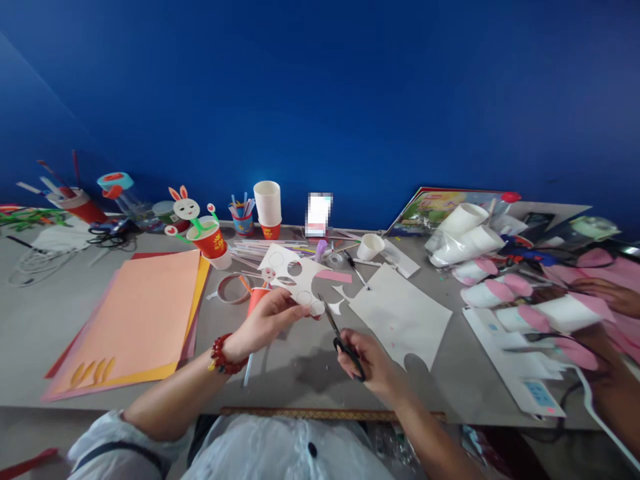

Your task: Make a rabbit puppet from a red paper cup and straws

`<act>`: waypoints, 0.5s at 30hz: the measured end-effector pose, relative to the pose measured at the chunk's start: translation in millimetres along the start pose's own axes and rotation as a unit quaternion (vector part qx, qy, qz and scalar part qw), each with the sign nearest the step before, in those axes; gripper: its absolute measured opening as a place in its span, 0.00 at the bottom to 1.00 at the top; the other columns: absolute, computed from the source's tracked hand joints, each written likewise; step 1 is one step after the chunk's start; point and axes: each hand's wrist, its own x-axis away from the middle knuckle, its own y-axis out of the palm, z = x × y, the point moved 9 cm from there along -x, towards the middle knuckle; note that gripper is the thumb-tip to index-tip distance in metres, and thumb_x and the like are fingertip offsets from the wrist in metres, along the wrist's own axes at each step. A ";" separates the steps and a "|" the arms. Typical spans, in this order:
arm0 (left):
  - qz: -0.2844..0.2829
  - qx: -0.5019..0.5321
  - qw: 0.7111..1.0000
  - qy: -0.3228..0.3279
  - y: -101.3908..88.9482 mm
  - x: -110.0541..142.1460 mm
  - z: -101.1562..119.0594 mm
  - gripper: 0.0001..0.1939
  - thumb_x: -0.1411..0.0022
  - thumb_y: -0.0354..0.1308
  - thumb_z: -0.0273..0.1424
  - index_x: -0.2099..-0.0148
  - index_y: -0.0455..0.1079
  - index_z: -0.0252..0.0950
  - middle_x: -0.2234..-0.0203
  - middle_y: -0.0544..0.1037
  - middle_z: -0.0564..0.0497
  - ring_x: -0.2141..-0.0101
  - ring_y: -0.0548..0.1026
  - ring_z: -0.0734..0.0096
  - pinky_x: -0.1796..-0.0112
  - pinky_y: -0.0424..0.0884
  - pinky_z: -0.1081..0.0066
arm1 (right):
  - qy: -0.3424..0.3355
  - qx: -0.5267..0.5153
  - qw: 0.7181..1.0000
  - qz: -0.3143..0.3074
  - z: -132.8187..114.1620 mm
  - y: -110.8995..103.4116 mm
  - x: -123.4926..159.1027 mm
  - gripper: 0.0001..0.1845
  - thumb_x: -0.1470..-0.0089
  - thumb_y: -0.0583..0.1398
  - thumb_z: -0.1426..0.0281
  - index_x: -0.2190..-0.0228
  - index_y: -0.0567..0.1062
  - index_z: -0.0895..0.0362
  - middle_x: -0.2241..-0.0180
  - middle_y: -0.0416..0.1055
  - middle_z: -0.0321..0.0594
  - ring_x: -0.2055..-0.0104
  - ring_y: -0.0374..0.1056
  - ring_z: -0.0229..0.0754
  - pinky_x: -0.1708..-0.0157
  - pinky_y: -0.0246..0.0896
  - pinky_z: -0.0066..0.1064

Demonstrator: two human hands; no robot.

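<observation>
A sheet of white paper (320, 270) with several holes cut out and circles drawn on it is pinched at its lower edge by my left hand (273, 317), which wears a red bead bracelet. My right hand (367, 360) grips black-handled scissors (332, 318), their blades at the paper's right edge. Whether the blades are parted is too small to tell. White paper scraps (336, 307) lie just beyond the scissors. Behind my left hand stands a red paper cup (256, 298), partly hidden, with a small round paper face above it. A roll of tape (233, 289) lies to its left.
Coloured paper sheets (145, 313) are stacked at the left. A cup with a paper rabbit (187, 208), stacked white cups (267, 202) and a lit phone (319, 215) stand along the blue wall. White paper (400, 313) and a power strip (515, 363) lie right, beside another person's hand (607, 293).
</observation>
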 end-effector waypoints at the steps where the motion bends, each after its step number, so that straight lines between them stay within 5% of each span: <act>1: 0.001 0.002 1.000 -0.002 -1.0 -0.1 -1.3 0.14 0.38 0.62 0.38 0.57 0.77 0.32 0.62 0.82 0.43 0.60 0.78 0.62 0.55 0.72 0.67 | 0.002 0.001 1.000 0.000 1.5 -0.2 -0.6 0.22 0.48 0.64 0.56 0.77 0.58 0.53 0.81 0.53 0.26 0.82 0.50 0.31 0.83 0.44 0.25; 15: 0.021 0.011 1.000 -0.009 -8.0 3.9 -8.8 0.12 0.38 0.62 0.36 0.58 0.76 0.32 0.63 0.82 0.44 0.61 0.78 0.64 0.55 0.72 0.67 | -0.004 0.009 1.000 -0.004 0.1 3.4 -0.5 0.27 0.49 0.63 0.48 0.77 0.58 0.53 0.82 0.54 0.27 0.82 0.50 0.30 0.82 0.45 0.25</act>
